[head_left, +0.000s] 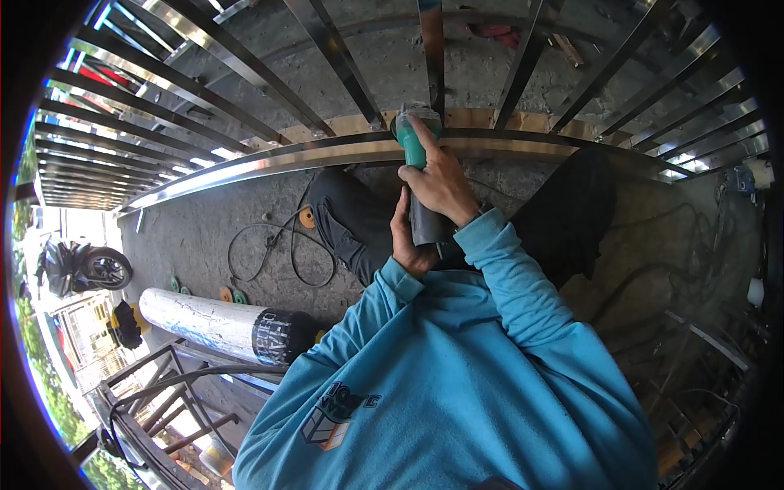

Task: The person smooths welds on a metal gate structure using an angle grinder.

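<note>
Railing (433,57) of upright metal bars, largest item, curves across the space ahead of the seated person. Gas cylinder (204,322) lies on its side on the floor, off to the left. Bottom rail (327,153) runs crosswise, just beyond the knees. Angle grinder (413,153), green front and grey rear, is held between the knees: long axis roughly fore-and-aft, nearly square to the rail, head pointing away from the body. Head is at the rail near the foot of a bar; contact not resolvable. Grip: both hands closed on the tool. Right hand (445,184) is forward, nearer head and rail, index finger extended along the green section. Left hand (412,249) cups the grey rear, nearer the torso; its fingers are partly hidden underneath.
</note>
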A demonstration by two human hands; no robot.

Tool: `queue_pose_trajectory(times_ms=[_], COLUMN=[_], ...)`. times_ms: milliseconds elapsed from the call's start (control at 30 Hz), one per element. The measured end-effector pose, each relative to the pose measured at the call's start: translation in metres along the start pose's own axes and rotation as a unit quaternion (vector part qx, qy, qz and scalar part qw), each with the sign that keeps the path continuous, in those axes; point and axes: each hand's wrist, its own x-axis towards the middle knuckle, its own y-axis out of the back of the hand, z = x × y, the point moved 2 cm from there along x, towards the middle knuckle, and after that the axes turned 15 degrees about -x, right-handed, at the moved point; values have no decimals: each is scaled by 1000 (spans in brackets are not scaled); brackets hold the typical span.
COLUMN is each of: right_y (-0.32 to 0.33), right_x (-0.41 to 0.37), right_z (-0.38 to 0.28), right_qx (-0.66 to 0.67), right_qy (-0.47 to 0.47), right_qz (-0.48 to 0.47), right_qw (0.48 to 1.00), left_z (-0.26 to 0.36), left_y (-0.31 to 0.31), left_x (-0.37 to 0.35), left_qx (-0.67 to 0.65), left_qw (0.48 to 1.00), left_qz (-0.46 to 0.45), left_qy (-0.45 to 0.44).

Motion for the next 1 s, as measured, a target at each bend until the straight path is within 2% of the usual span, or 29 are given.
queue_pose_trajectory(times_ms=[100, 167, 400, 500, 567, 700, 800, 867, 1000], right_y=[-1, -1, 3, 0, 4, 6, 8, 0, -3], right_x=[6, 8, -2, 6, 8, -4, -8, 3, 12], right_z=[0, -4, 1, -3, -11, -8, -9, -3, -3], right_qx=[-9, -51, -49, -44, -100, -62, -72, -88, -106], right_qy=[0, -7, -6, 12, -32, -10, -39, -15, -15], right_qz=[0, 2, 2, 8, -17, -12, -35, -12, -10], right_qw=[1000, 999, 999, 999, 994, 998, 996, 996, 994], left_z=[6, 7, -3, 2, 2, -13, -15, -6, -3], left_y=[5, 5, 3, 1, -2, -18, -21, -13, -22], left_x=[9, 9, 0, 10, 7, -8, -9, 2, 2], left_qx=[-12, -15, -25, -52, -51, -19, -18, -19, -39], left_qw=[999, 999, 1000, 998, 998, 1000, 999, 1000, 999], left_qz=[-36, -34, -16, -20, -23, -6, 28, -2, -5], left_qy=[13, 15, -4, 28, 29, -14, -29, -9, -8])
